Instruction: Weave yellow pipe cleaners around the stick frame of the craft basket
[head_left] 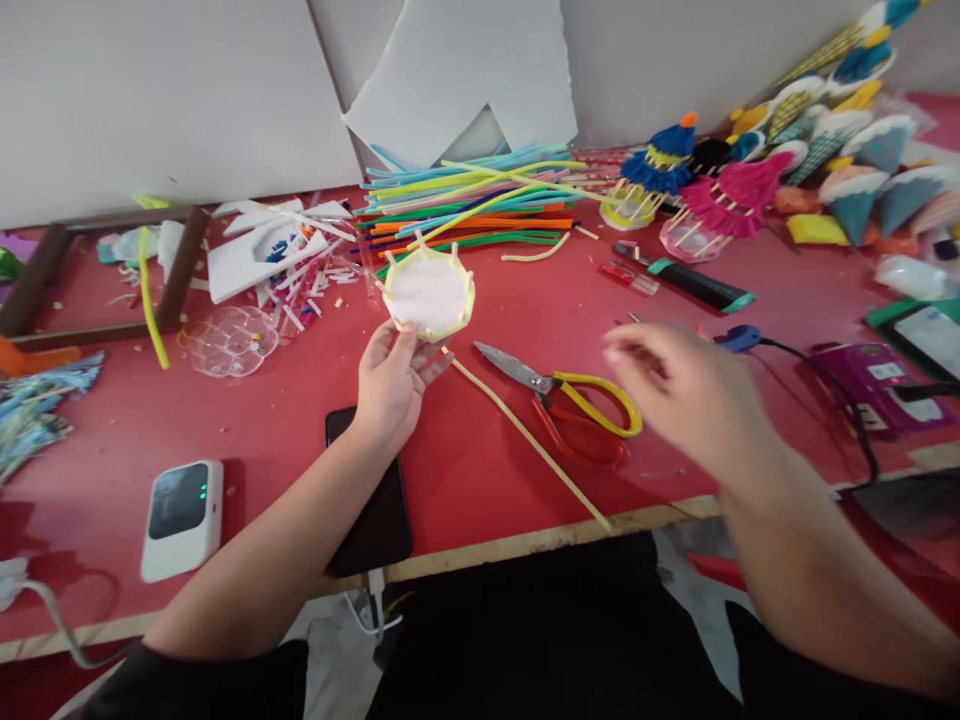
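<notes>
My left hand (394, 385) pinches the near edge of a round white disc (427, 292) with a pale yellow rim and short pegs standing around it. My right hand (671, 385) hovers right of the scissors, blurred by motion, its fingers loosely curled; whether anything is between them I cannot make out. Scissors (536, 380) with one yellow and one red handle lie open on the table between my hands. A thin pale yellow pipe cleaner (532, 440) runs diagonally from near my left fingers to the table's front edge.
Under my left forearm lies a black phone (375, 515), with a white device (184, 520) farther left. Colored pipe cleaners (465, 205) are heaped at the back. Behind my right hand are a utility knife (701, 285), a blue-tipped corded tool (741, 338) and tasselled figures (731, 200).
</notes>
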